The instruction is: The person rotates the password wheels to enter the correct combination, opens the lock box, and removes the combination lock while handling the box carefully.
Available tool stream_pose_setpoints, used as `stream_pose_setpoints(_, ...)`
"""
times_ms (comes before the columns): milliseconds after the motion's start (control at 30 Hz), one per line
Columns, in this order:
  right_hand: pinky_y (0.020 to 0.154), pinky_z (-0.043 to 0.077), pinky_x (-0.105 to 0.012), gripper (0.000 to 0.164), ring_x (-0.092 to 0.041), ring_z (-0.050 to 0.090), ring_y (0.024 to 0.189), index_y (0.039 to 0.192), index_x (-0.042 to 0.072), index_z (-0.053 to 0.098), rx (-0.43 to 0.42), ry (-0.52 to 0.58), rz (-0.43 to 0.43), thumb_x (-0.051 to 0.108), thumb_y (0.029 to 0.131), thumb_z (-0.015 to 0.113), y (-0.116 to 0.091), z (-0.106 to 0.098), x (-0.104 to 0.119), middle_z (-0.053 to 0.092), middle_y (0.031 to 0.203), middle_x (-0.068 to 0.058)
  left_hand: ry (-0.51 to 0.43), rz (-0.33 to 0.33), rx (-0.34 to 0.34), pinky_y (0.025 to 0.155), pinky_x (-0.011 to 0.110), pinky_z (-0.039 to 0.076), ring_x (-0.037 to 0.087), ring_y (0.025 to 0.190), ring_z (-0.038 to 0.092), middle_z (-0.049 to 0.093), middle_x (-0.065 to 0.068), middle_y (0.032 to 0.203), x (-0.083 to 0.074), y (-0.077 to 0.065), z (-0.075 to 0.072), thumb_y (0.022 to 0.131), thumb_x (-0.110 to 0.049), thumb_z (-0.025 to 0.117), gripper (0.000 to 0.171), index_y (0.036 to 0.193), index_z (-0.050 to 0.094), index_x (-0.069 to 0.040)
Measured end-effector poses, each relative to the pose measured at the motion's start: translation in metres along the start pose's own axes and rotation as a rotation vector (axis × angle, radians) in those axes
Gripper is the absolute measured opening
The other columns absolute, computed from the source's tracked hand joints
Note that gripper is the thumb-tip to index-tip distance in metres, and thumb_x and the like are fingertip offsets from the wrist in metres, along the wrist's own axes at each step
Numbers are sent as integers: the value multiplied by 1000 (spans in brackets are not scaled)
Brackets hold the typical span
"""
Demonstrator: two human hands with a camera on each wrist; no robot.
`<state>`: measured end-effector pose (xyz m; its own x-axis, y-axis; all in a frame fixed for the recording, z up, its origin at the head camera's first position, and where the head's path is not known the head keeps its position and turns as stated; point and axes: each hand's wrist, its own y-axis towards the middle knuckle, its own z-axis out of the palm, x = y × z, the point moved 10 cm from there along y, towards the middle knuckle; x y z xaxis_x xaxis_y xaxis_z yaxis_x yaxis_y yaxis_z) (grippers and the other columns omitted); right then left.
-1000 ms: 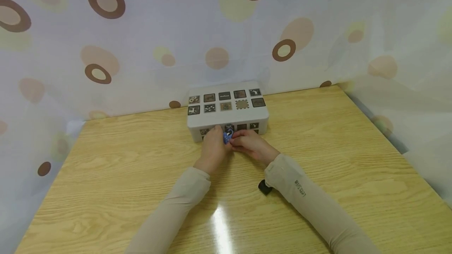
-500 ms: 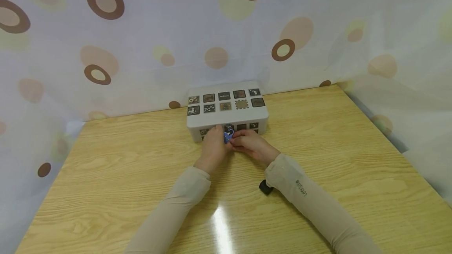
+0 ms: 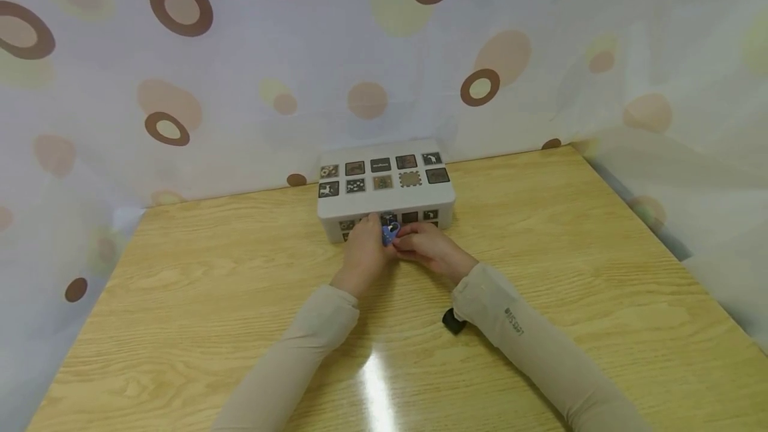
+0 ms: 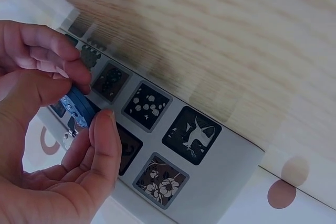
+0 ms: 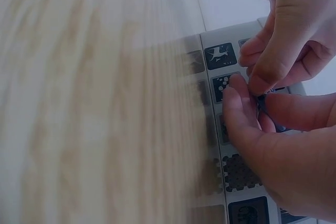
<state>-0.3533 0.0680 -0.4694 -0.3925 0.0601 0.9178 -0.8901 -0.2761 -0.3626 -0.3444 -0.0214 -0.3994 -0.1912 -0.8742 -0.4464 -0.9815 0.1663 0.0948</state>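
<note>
A small blue padlock (image 3: 390, 235) with pale dots is held in front of a white box (image 3: 385, 203). My left hand (image 3: 363, 251) grips the padlock's left side, thumb uppermost. From the right, my right hand (image 3: 433, 247) pinches it near the shackle. In the left wrist view the blue padlock body (image 4: 77, 107) sits between both hands' fingertips, beside a metal clasp (image 4: 69, 128) on the box front. Fingers cover most of the padlock in the right wrist view, so whether its shackle passes through the clasp cannot be told.
The box, lid down, stands at the back of the wooden table (image 3: 228, 285) against a dotted curtain (image 3: 240, 52). Dark picture squares cover its top and front. A small black object (image 3: 454, 321) shows at the right sleeve's cuff.
The padlock has tilted and shifted slightly to the right between my fingers, and its shackle shows at a different angle. Both hands stay almost in place; the box has not moved.
</note>
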Motion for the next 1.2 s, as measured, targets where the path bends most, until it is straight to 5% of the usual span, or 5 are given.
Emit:
stream_pose_setpoints(633,70,55,-20,11,-8,61,70,103,-8,49,-28,-1,-12,-8,93,51,-6,-4,0,56,86,-9,44,16,-32,77,45,54,36,90,62,59,23,96,-3,-4,3,81,-10,75,36,102,51,6)
stream_pose_setpoints(967,76,57,-25,14,-9,62,70,106,-10,48,-17,-5,-21,-9,92,52,-7,-3,0,57,88,-10,85,114,-119,71,45,54,34,84,61,58,20,90,-11,-13,-3,81,-7,72,30,103,55,4)
stream_pose_setpoints(1200,79,57,-27,13,-10,62,71,105,-10,49,2,-4,-22,-10,91,52,-8,0,0,57,89,-10,94,104,-113,75,43,55,33,87,60,57,20,93,-10,-17,-4,82,-8,72,35,109,56,8)
